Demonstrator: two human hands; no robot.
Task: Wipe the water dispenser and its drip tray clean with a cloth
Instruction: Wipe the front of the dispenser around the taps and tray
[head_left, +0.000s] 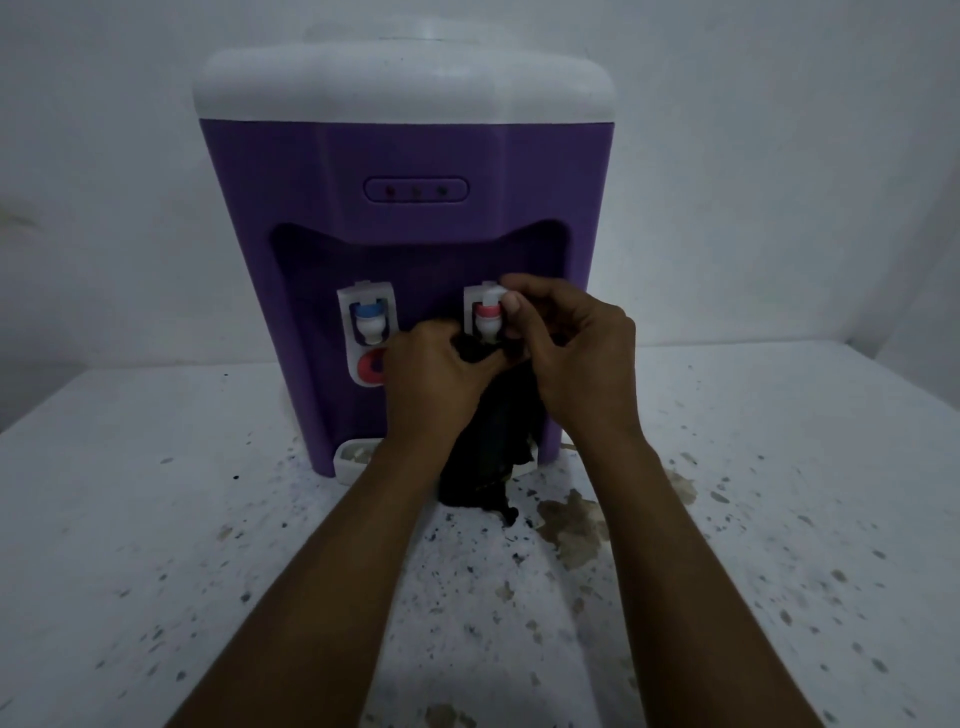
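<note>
A purple dispenser (405, 156) stands on a speckled table (156, 519). The left hand (431, 374), fingers curled, grips a dark cloth (488, 452) under the red tap (487, 314). The right hand (576, 353) pinches that tap between thumb and forefinger. The cloth hangs over the drip tray (349, 457) at the base.
</note>
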